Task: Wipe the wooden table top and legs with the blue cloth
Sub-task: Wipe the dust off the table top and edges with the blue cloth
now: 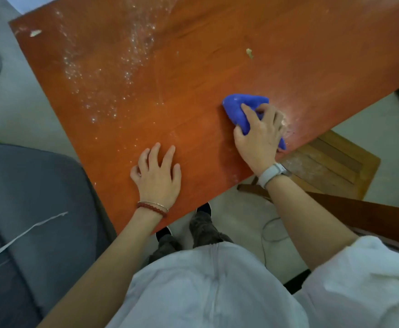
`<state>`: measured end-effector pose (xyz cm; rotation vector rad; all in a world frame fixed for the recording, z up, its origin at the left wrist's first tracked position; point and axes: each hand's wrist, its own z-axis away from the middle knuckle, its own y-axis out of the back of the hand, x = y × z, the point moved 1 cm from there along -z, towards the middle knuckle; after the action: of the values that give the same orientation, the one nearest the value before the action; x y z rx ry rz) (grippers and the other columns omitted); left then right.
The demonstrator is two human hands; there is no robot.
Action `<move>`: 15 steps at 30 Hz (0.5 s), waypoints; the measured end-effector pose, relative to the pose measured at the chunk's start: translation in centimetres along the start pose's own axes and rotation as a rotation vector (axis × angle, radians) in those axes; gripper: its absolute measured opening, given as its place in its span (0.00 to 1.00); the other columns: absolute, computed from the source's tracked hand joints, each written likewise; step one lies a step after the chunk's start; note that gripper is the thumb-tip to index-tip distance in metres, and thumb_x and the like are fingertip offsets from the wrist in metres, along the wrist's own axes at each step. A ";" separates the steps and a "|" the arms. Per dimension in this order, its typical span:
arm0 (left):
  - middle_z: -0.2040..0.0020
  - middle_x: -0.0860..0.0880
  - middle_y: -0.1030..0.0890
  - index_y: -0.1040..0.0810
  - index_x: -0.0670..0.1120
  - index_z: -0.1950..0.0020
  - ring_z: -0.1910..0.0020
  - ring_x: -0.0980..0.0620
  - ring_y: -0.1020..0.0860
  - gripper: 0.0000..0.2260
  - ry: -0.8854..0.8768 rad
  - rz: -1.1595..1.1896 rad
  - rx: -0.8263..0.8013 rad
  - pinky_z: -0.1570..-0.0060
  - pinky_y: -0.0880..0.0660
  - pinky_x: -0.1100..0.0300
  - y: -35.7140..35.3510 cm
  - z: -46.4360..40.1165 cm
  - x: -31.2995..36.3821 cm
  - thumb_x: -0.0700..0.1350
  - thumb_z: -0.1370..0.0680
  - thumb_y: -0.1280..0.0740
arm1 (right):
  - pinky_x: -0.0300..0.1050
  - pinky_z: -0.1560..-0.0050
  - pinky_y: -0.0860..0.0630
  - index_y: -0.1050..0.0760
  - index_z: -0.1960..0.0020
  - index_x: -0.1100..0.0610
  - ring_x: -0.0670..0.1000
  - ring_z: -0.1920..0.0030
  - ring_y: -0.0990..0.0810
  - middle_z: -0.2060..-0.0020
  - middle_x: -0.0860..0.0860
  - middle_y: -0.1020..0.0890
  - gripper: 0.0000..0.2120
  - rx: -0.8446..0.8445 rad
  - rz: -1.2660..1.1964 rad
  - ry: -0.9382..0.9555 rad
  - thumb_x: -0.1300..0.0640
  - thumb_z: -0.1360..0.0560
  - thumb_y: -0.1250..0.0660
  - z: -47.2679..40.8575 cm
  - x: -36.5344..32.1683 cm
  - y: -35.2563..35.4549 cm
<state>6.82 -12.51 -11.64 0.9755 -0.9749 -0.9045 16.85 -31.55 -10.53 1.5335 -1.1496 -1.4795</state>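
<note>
The right hand (259, 136) pinches the one blue cloth (243, 110) in a curled grip, bunched against the tabletop (193, 74) near its right edge. The cloth's long axis runs from the grip up and left. The white dust (113, 74) lies well to the upper left of the grip, so the next stroke likely sweeps that way. Two crumbs (249, 53) show. The left hand (157, 176), spread flat, is nearer the dust.

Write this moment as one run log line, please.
right hand: grips blue cloth on wooden table top | left hand: rests flat | white specks: unwiped
</note>
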 end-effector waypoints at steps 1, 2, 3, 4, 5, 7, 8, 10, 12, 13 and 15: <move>0.28 0.46 0.36 0.32 0.53 0.32 0.29 0.43 0.42 0.22 -0.007 0.011 -0.014 0.37 0.43 0.41 0.2 -0.1 -0.1 0.54 0.24 0.49 | 0.62 0.41 0.35 0.27 0.38 0.53 0.64 0.38 0.32 0.39 0.59 0.28 0.21 -0.025 0.005 -0.014 0.52 0.31 0.36 0.0 0.0 -0.5; 0.28 0.46 0.37 0.34 0.53 0.31 0.29 0.44 0.42 0.21 -0.012 0.037 -0.030 0.36 0.44 0.41 0.4 -0.2 -0.3 0.54 0.23 0.49 | 0.62 0.39 0.37 0.28 0.37 0.52 0.63 0.36 0.34 0.36 0.58 0.30 0.22 -0.042 0.004 -0.033 0.51 0.30 0.37 0.1 -0.2 -1.0; 0.27 0.47 0.38 0.35 0.53 0.30 0.29 0.45 0.43 0.20 -0.014 0.077 -0.039 0.34 0.45 0.42 0.8 -0.3 -0.5 0.53 0.22 0.48 | 0.62 0.37 0.38 0.30 0.35 0.51 0.62 0.34 0.35 0.34 0.57 0.32 0.22 -0.048 0.008 -0.063 0.49 0.28 0.37 0.3 -0.5 -1.4; 0.27 0.47 0.38 0.36 0.53 0.30 0.29 0.45 0.43 0.19 -0.017 0.122 -0.035 0.34 0.46 0.43 1.2 -0.4 -0.9 0.52 0.21 0.46 | 0.61 0.37 0.39 0.31 0.34 0.49 0.62 0.34 0.36 0.33 0.56 0.33 0.22 -0.047 0.015 -0.097 0.47 0.28 0.38 0.4 -0.9 -1.8; 0.27 0.48 0.39 0.36 0.53 0.30 0.28 0.46 0.44 0.19 -0.021 0.159 -0.017 0.33 0.47 0.43 1.7 -0.4 -1.4 0.50 0.21 0.45 | 0.60 0.37 0.40 0.32 0.33 0.48 0.61 0.34 0.36 0.33 0.55 0.33 0.22 -0.047 0.022 -0.129 0.46 0.27 0.39 0.6 -1.6 -2.0; 0.27 0.47 0.38 0.34 0.52 0.31 0.28 0.45 0.43 0.18 -0.034 0.196 0.041 0.32 0.48 0.44 2.7 -0.5 -3.1 0.49 0.21 0.44 | 0.58 0.39 0.39 0.32 0.33 0.47 0.61 0.35 0.35 0.33 0.54 0.33 0.22 -0.051 0.025 -0.148 0.47 0.26 0.40 1.0 -3.3 -2.5; 0.28 0.47 0.37 0.32 0.51 0.32 0.29 0.45 0.42 0.18 -0.032 0.203 0.074 0.33 0.48 0.43 3.2 -0.6 -4.3 0.49 0.22 0.44 | 0.58 0.40 0.38 0.32 0.33 0.47 0.61 0.36 0.35 0.33 0.54 0.32 0.22 -0.058 0.014 -0.125 0.48 0.27 0.39 1.4 -4.4 -2.8; 0.28 0.46 0.36 0.31 0.50 0.32 0.29 0.45 0.41 0.18 -0.010 0.211 0.121 0.33 0.48 0.43 3.9 -0.9 -7.2 0.49 0.23 0.44 | 0.57 0.44 0.35 0.29 0.36 0.48 0.61 0.39 0.32 0.36 0.54 0.29 0.22 -0.097 -0.020 -0.022 0.50 0.30 0.38 3.2 -7.0 -3.9; 0.27 0.46 0.38 0.33 0.49 0.31 0.28 0.45 0.44 0.18 0.030 0.216 0.111 0.32 0.49 0.43 4.3 -1.2 -10.2 0.47 0.21 0.43 | 0.55 0.49 0.32 0.26 0.39 0.48 0.62 0.44 0.29 0.40 0.54 0.26 0.22 -0.130 -0.048 0.133 0.51 0.33 0.39 6.4 -9.8 -4.9; 0.26 0.46 0.40 0.34 0.49 0.30 0.27 0.46 0.45 0.19 0.045 0.215 0.091 0.32 0.50 0.43 4.4 -1.5 -11.7 0.47 0.21 0.44 | 0.54 0.52 0.32 0.24 0.41 0.48 0.61 0.46 0.29 0.41 0.54 0.24 0.23 -0.150 -0.067 0.207 0.50 0.35 0.40 8.5 -11.2 -5.4; 0.25 0.46 0.44 0.38 0.48 0.28 0.26 0.47 0.48 0.22 0.040 0.201 0.036 0.31 0.50 0.43 4.4 -2.0 -14.3 0.50 0.22 0.46 | 0.51 0.54 0.32 0.24 0.41 0.47 0.57 0.47 0.31 0.43 0.54 0.24 0.23 -0.226 -0.113 0.349 0.50 0.35 0.41 13.4 -13.6 -6.1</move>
<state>5.16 2.46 -11.41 0.9045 -1.0382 -0.7000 4.99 -15.46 -12.54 1.6362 -0.6793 -1.2962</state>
